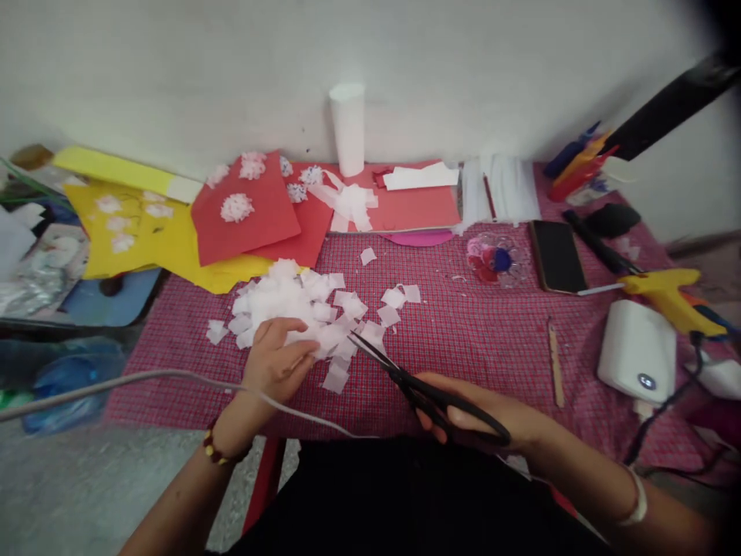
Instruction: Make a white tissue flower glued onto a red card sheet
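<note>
Your right hand (492,409) grips the black scissors (425,386), fingers wrapped around the handles; the slim blades stand slightly parted, their tips at the right side of the white squares (278,300), a loose, thin, papery heap in front of you on the red checked cloth (480,332). Your left hand (281,361) rests at the near edge of that heap, fingers bent and loosely curled; whether they pinch a piece you cannot tell, as the fingertips merge with the pale squares.

Beyond the heap lie smooth, flat red sheets (248,224) carrying ruffled, pale pink clusters (237,207); to their right, thin white strips (353,202) overlap in front of an upright white tube (348,131); a clear scalloped dish (499,261) holds pink, red and blue bits too blurred to name; the yellow glue gun (660,292) lies at the right, beyond a rounded white box (637,355).

A grey cable (174,376) crosses in front of your left wrist, hiding a strip of it; the clutter at the far left is cut off by the view's edge.
</note>
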The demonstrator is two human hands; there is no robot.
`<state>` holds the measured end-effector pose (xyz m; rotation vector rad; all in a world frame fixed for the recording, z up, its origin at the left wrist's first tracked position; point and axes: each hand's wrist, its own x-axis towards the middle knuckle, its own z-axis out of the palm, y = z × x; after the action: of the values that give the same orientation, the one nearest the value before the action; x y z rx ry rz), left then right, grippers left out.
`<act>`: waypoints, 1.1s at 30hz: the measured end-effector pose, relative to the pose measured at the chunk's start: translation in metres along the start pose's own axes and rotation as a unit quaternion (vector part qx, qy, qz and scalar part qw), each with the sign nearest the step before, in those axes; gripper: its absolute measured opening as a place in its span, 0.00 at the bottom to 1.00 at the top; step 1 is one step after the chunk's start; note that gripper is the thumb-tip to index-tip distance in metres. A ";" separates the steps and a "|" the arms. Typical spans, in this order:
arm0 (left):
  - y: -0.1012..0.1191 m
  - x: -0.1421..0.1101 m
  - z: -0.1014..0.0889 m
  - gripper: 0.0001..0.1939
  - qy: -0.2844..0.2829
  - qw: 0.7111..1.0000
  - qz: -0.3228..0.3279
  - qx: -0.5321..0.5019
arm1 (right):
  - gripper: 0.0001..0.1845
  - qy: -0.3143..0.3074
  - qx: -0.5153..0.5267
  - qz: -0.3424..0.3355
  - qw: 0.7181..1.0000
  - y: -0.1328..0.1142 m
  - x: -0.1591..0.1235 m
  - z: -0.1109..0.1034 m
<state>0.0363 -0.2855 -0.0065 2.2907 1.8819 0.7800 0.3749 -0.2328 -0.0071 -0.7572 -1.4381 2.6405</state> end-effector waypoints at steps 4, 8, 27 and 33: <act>0.015 0.034 -0.007 0.07 0.108 0.992 -0.062 -0.034 | 0.37 -0.021 0.072 -0.044 0.996 0.010 0.007 0.005; 0.031 0.055 -0.006 0.07 0.125 0.987 -0.060 -0.075 | 0.36 -0.032 0.162 -0.076 0.983 0.019 0.022 0.007; 0.031 0.059 0.016 0.10 -0.082 0.820 -0.312 -0.472 | 0.34 0.039 -0.002 -0.106 0.994 -0.033 0.035 -0.016; 0.037 0.073 0.030 0.16 -0.156 0.683 -0.428 -0.571 | 0.34 0.066 -0.055 -0.075 0.993 -0.030 0.036 -0.016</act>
<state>0.0910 -0.2180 0.0052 0.6004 1.3313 0.8858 0.3446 -0.1940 -0.0044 -0.7835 -1.5496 2.3699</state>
